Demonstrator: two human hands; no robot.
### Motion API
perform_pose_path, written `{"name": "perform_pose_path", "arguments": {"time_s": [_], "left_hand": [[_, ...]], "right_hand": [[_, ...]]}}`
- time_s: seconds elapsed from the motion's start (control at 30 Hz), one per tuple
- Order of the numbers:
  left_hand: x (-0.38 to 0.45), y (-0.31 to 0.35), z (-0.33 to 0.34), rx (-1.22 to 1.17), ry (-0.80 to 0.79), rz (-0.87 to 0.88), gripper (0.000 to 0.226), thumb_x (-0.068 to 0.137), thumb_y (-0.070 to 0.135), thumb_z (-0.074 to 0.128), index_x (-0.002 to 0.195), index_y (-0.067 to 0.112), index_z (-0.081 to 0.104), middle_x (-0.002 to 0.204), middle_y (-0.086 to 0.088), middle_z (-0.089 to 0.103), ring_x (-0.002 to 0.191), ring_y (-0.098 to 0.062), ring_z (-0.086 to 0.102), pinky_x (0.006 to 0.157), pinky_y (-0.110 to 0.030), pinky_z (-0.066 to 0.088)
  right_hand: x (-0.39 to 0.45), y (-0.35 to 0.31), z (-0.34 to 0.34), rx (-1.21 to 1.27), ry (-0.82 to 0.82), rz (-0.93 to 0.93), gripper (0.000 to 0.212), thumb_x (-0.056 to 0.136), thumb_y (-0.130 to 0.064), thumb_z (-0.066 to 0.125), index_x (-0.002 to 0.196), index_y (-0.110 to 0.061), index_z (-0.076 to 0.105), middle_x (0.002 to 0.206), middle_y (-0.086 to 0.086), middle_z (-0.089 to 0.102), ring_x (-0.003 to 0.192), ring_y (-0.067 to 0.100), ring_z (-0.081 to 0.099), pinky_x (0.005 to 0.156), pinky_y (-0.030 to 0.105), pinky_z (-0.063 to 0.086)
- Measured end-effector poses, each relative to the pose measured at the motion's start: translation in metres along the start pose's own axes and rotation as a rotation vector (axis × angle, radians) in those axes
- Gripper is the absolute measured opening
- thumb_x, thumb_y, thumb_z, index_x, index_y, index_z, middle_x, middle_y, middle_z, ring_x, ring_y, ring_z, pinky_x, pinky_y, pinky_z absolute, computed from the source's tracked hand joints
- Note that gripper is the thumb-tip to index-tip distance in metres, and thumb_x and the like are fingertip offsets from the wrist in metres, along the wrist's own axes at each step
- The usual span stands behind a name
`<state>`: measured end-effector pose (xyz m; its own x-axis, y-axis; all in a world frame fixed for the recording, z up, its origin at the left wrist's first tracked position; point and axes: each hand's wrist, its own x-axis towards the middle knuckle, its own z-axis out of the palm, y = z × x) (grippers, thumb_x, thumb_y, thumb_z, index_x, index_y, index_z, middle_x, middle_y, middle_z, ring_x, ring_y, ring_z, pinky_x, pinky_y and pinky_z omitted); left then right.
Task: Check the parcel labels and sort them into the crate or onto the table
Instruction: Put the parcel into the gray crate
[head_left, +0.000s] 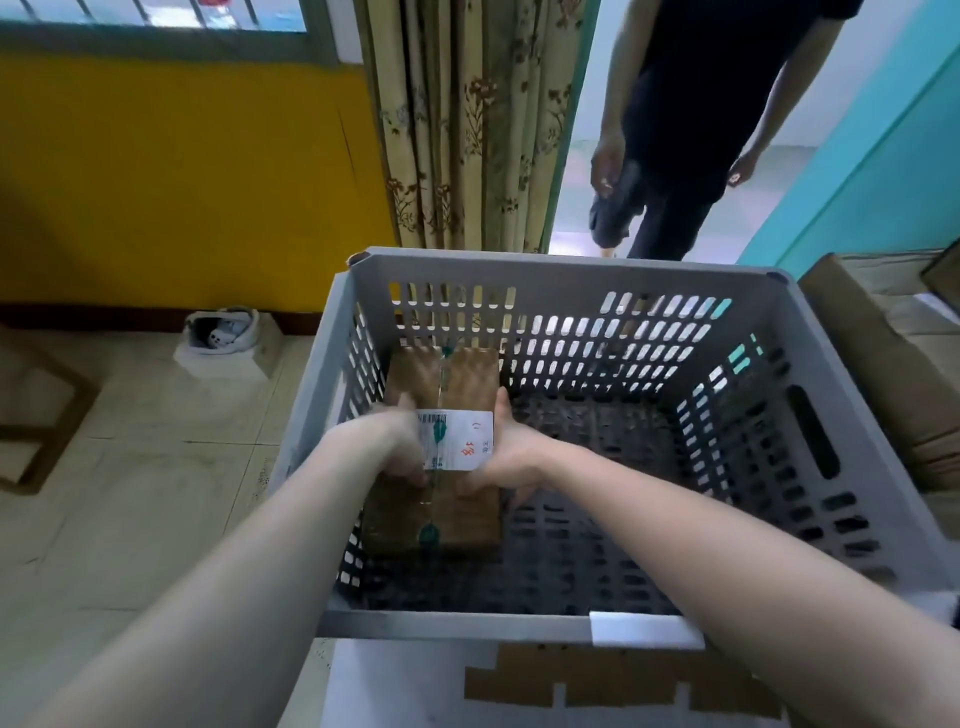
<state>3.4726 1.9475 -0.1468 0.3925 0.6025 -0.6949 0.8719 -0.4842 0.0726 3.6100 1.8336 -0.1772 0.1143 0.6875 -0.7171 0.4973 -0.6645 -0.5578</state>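
1. Brown parcel (441, 467) inside grey crate (571, 270), at its left wall.
2. Left hand (402, 449) grips parcel's left edge.
3. Right hand (511, 452) grips its right edge; white label (457, 439) between both hands.

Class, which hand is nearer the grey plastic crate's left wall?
Left. The left hand grips the brown parcel beside that wall; the right hand holds the parcel's far side.
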Motion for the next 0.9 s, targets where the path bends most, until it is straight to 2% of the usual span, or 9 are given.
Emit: {"name": "perform_pose_path", "arguments": {"time_s": [0.1, 0.2, 0.33, 0.43, 0.57, 0.67, 0.77, 0.83, 0.9], "left_hand": [[0.003, 0.002, 0.001, 0.027, 0.0, -0.008, 0.124, 0.08, 0.036, 0.088, 0.165, 0.014, 0.001, 0.158, -0.018, 0.038, 0.143, -0.037, 0.044, 0.114, -0.044, 0.044], [0.003, 0.006, 0.002, 0.054, 0.005, -0.035, 0.127, 0.08, 0.039, 0.088, 0.166, 0.016, -0.003, 0.16, -0.019, 0.034, 0.145, -0.038, 0.042, 0.114, -0.044, 0.043], [-0.005, 0.007, -0.002, 0.081, 0.025, -0.024, 0.121, 0.082, 0.038, 0.086, 0.165, 0.011, 0.003, 0.157, -0.018, 0.04, 0.142, -0.036, 0.045, 0.112, -0.042, 0.046], [-0.016, 0.008, -0.007, 0.084, 0.078, -0.007, 0.096, 0.088, 0.03, 0.08, 0.16, 0.004, 0.022, 0.146, -0.016, 0.052, 0.131, -0.034, 0.056, 0.1, -0.039, 0.054], [-0.036, 0.013, -0.014, 0.113, 0.16, 0.009, 0.057, 0.09, 0.031, 0.078, 0.136, 0.006, 0.055, 0.126, -0.012, 0.065, 0.108, -0.028, 0.065, 0.082, -0.035, 0.057], [-0.05, 0.02, -0.019, 0.076, 0.333, 0.034, 0.054, 0.094, 0.037, 0.071, 0.136, 0.009, 0.053, 0.127, -0.013, 0.065, 0.105, -0.03, 0.064, 0.075, -0.037, 0.055], [-0.061, 0.036, -0.02, -0.064, 0.529, 0.096, 0.048, 0.097, 0.041, 0.061, 0.134, 0.011, 0.054, 0.125, -0.013, 0.067, 0.107, -0.034, 0.064, 0.074, -0.038, 0.051], [-0.07, 0.051, -0.018, -0.218, 0.628, 0.169, 0.048, 0.097, 0.044, 0.06, 0.13, 0.011, 0.056, 0.121, -0.014, 0.069, 0.107, -0.035, 0.064, 0.078, -0.038, 0.049], [-0.085, 0.074, -0.013, -0.384, 0.695, 0.261, 0.049, 0.095, 0.047, 0.062, 0.129, 0.012, 0.059, 0.119, -0.011, 0.07, 0.109, -0.033, 0.064, 0.082, -0.039, 0.049]], "right_hand": [[0.001, 0.0, 0.0, -0.004, -0.003, 0.009, 0.15, 0.082, -0.035, 0.084, 0.133, -0.029, -0.057, 0.154, -0.003, 0.047, 0.11, 0.019, 0.065, 0.068, 0.038, 0.066], [-0.002, -0.001, -0.001, -0.009, -0.014, 0.008, 0.147, 0.083, -0.034, 0.082, 0.138, -0.03, -0.054, 0.162, -0.002, 0.037, 0.116, 0.021, 0.063, 0.077, 0.041, 0.065], [-0.008, -0.005, -0.004, -0.116, -0.013, 0.003, 0.144, 0.085, -0.044, 0.08, 0.139, -0.025, -0.052, 0.156, 0.001, 0.046, 0.114, 0.023, 0.063, 0.075, 0.039, 0.064], [-0.018, -0.009, -0.012, -0.194, -0.001, 0.003, 0.146, 0.082, -0.053, 0.08, 0.142, -0.02, -0.049, 0.153, 0.002, 0.049, 0.118, 0.026, 0.061, 0.072, 0.037, 0.062], [-0.038, -0.014, -0.027, -0.257, 0.14, -0.054, 0.131, 0.083, -0.056, 0.077, 0.161, -0.013, -0.019, 0.146, 0.01, 0.054, 0.116, 0.029, 0.063, 0.087, 0.042, 0.062], [-0.061, -0.012, -0.035, -0.214, 0.267, -0.137, 0.117, 0.083, -0.061, 0.075, 0.164, -0.012, 0.006, 0.157, 0.014, 0.045, 0.132, 0.033, 0.055, 0.101, 0.04, 0.054], [-0.094, -0.003, -0.039, -0.131, 0.411, -0.219, 0.091, 0.086, -0.061, 0.072, 0.155, -0.016, 0.035, 0.141, 0.009, 0.06, 0.125, 0.028, 0.059, 0.093, 0.033, 0.048], [-0.119, 0.005, -0.04, -0.064, 0.499, -0.272, 0.079, 0.088, -0.059, 0.07, 0.15, -0.019, 0.043, 0.13, 0.004, 0.066, 0.118, 0.023, 0.062, 0.09, 0.031, 0.046], [-0.149, 0.017, -0.043, -0.015, 0.578, -0.303, 0.08, 0.089, -0.059, 0.069, 0.153, -0.021, 0.042, 0.124, 0.001, 0.069, 0.114, 0.02, 0.064, 0.095, 0.032, 0.049]]}}
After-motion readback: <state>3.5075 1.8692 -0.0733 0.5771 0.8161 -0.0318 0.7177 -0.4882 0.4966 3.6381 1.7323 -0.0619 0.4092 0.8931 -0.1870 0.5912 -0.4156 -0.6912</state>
